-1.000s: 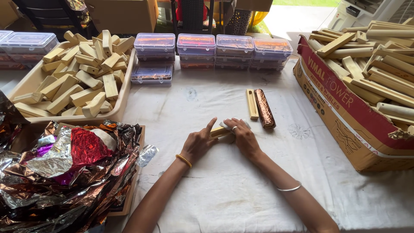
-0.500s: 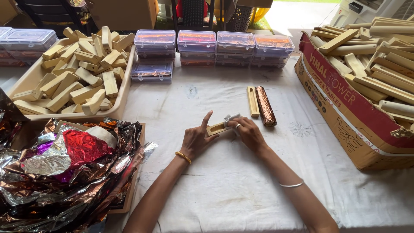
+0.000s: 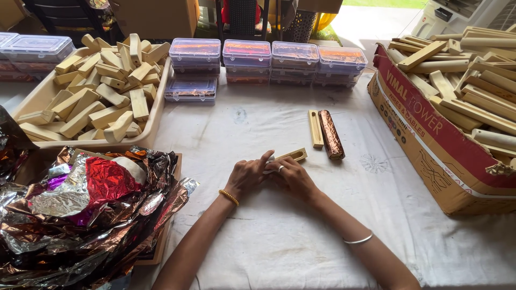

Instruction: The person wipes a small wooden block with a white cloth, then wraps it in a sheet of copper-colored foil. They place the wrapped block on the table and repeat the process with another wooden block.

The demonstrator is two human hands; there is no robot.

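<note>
At my right stands a brown cardboard carton with a red printed panel [image 3: 430,134], full of wooden pieces. Ahead of me runs a row of clear plastic boxes with purple lids [image 3: 269,56]; another such stack [image 3: 32,49] sits far left.

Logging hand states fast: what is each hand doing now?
Left hand: closed on the slotted pale wooden block.
Right hand: closed on the same block.

Pale tan wooden block [image 3: 291,156]; coppery-brown foil-wrapped block [image 3: 330,134]; white cloth on the tabletop [image 3: 269,252]; red-striped brown cardboard box [image 3: 430,145]; crumpled red, silver and copper foil [image 3: 86,209].
</note>
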